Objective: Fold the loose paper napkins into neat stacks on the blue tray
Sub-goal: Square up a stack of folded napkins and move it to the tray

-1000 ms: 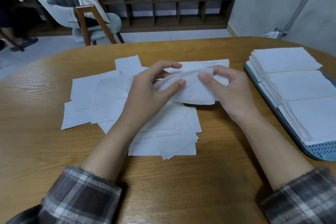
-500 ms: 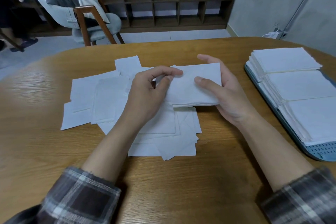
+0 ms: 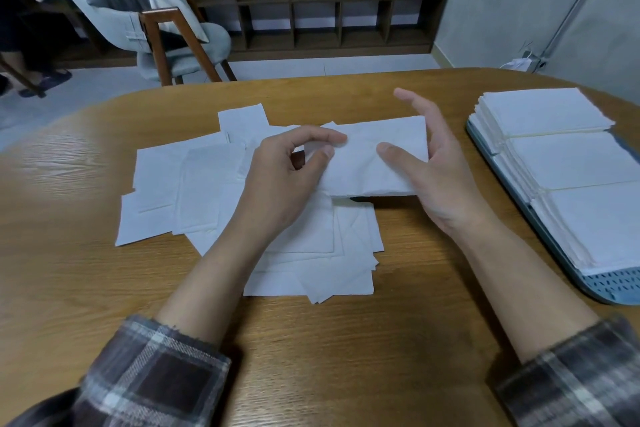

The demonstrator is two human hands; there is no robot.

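Napkin [image 3: 374, 168], soft white rectangle, grainy table [image 3: 311, 357]

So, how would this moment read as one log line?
left hand pinches napkin | right hand thumb rests on napkin | three stacks on tray

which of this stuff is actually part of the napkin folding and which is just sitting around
Part of the job:
folded napkin, pinched by the left hand, with the right hand thumb on it
loose napkins on the table
stacks
blue tray

Just lying about:
chair
shelf
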